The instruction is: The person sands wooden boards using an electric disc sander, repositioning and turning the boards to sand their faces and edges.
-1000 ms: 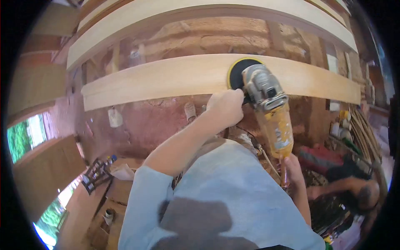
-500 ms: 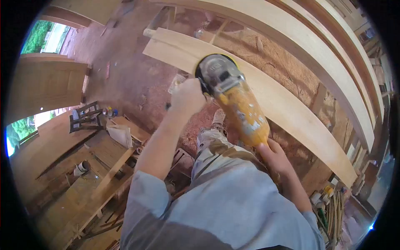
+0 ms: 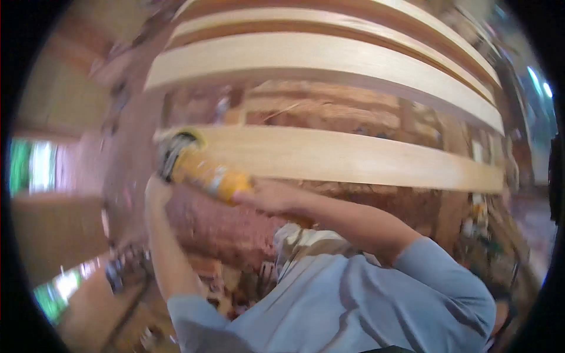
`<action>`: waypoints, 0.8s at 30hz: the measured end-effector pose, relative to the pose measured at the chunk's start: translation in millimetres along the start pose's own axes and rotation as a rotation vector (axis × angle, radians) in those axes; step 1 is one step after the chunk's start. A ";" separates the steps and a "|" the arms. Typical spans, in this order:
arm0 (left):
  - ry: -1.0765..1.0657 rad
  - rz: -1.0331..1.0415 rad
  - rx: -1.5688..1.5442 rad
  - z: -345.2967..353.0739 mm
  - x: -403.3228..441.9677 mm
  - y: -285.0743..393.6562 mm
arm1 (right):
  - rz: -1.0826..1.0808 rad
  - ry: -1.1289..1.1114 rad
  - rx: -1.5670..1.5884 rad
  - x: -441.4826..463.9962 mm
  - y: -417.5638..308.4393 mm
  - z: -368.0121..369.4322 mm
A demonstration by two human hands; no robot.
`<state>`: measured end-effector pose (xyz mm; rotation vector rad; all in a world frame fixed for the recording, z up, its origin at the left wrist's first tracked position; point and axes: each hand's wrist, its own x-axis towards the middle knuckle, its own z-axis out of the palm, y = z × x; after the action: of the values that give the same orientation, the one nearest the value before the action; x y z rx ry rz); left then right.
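A yellow, paint-worn angle grinder (image 3: 206, 175) is held between my two hands, its round head at the left end of a long pale wooden board (image 3: 341, 157). The disc lies against or just over the board's face; contact cannot be made out. My left hand (image 3: 157, 191) is closed beside the grinder's head, where its side handle is hidden by the fingers and blur. Around the rear end of the yellow body wraps my right hand (image 3: 268, 196).
Beyond the board, several long pale planks (image 3: 294, 53) run roughly parallel to it. Reddish, dusty ground (image 3: 218, 226) shows below. At left stand brown wooden panels (image 3: 59, 235). Assorted clutter (image 3: 479, 226) lies at the right.
The grinder has moved along the board to its left end and turned more sideways, both hands still on it. My view has rotated, so the board now runs nearly level.
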<state>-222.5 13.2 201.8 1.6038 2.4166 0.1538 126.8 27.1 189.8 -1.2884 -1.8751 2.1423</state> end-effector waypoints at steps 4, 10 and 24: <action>-0.252 -0.194 -0.258 -1.5 -0.9 32.7 | -0.040 -0.081 0.025 -12.2 13.1 -25.4; -0.492 0.100 -0.377 31.7 -26.4 95.8 | -0.183 0.079 0.238 -109.3 70.2 -48.0; -0.781 0.621 0.064 104.2 -191.5 450.8 | 0.301 0.747 0.575 -408.6 236.5 -2.5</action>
<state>277.7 10.1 225.1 1.9159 1.3248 -0.3807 512.2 -243.9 220.6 -1.8992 -0.7571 1.7052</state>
